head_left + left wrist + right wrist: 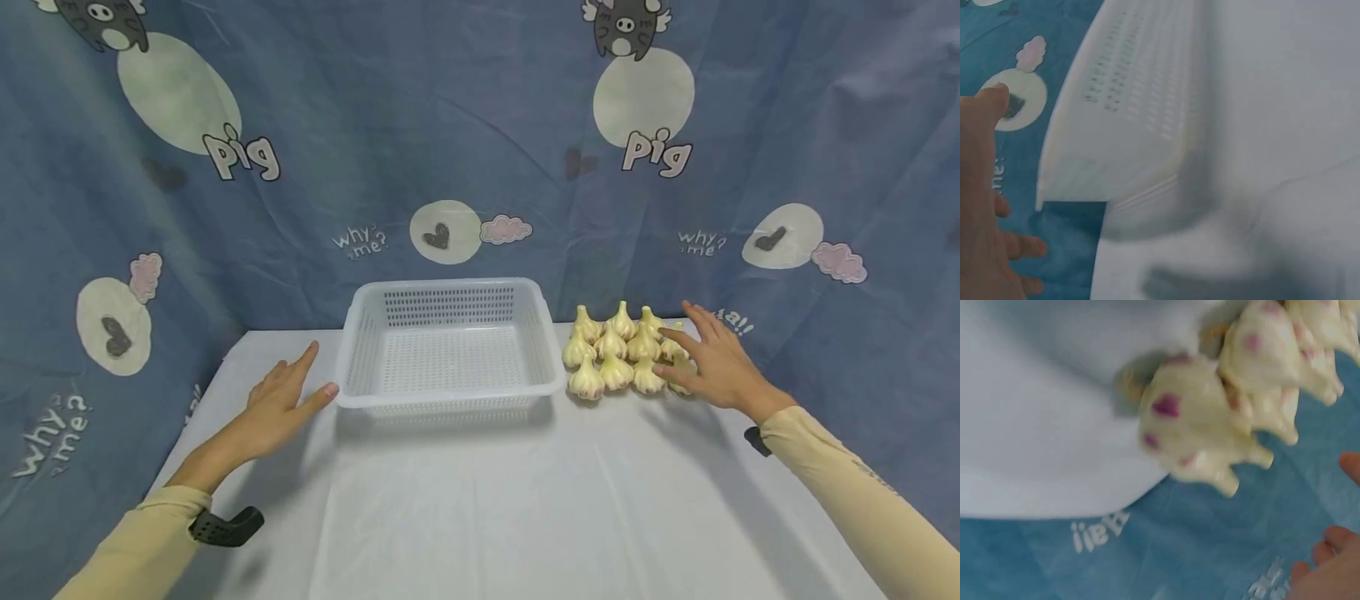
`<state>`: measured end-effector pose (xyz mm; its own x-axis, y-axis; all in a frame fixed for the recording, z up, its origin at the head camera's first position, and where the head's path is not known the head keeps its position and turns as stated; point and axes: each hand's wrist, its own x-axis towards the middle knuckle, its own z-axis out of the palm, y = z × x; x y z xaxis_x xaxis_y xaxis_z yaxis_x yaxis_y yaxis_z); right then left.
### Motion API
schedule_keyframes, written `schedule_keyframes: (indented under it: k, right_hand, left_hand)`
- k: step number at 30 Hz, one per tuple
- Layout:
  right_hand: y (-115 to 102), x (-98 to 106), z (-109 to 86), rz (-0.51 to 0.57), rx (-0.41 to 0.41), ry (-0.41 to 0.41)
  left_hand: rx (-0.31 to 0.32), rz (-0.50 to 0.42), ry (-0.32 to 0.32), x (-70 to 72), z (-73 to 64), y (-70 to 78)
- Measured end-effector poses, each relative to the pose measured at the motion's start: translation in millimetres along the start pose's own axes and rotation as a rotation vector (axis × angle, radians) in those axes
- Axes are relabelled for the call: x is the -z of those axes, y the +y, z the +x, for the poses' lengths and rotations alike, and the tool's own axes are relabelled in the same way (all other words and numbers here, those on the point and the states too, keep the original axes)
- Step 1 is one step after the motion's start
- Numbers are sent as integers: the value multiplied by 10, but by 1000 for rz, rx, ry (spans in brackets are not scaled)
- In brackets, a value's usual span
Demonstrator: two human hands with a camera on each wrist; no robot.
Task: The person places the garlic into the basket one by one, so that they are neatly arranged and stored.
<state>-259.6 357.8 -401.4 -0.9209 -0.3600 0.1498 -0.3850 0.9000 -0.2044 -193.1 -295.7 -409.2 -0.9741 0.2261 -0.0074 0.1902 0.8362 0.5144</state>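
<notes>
A white plastic basket (450, 392) with slotted walls stands at the back middle of the white table, and nothing lies in it. Right beside it, several garlic bulbs (587, 380) sit in close rows. My left hand (273, 412) hovers left of the basket with its fingers spread, holding nothing. Over the right end of the garlic rows is my right hand (716, 367), fingers apart and gripping nothing; it partly hides the bulbs there. In the right wrist view, bulbs (1191, 422) with purple patches show near the table's edge, with the fingers off to the right.
A blue printed cloth (465, 150) hangs behind the table and around its sides. The white tabletop (480, 500) stretches toward me in front of the basket. A dark wristband (227, 527) is on the left wrist.
</notes>
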Motion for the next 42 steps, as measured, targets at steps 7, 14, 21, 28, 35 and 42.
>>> schedule_keyframes:
  k: [7,14,21,28,35,42]
  right_hand:
    - [-237,-387,141,31,151,199]
    - [-402,-634,237,85,210,249]
    - [-482,-818,302,99,242,328]
    - [-532,-902,366,67,260,358]
    - [-562,-965,388,58,234,318]
    - [-575,-1006,392,51,243,315]
  left_hand:
    - [-21,-31,24,-134,27,45]
    - [-37,-33,40,-215,31,15]
    - [-56,-34,63,-250,25,8]
    - [-59,-46,72,-330,29,-19]
    - [-53,-63,67,-388,40,-11]
    - [-55,-72,61,-398,49,-13]
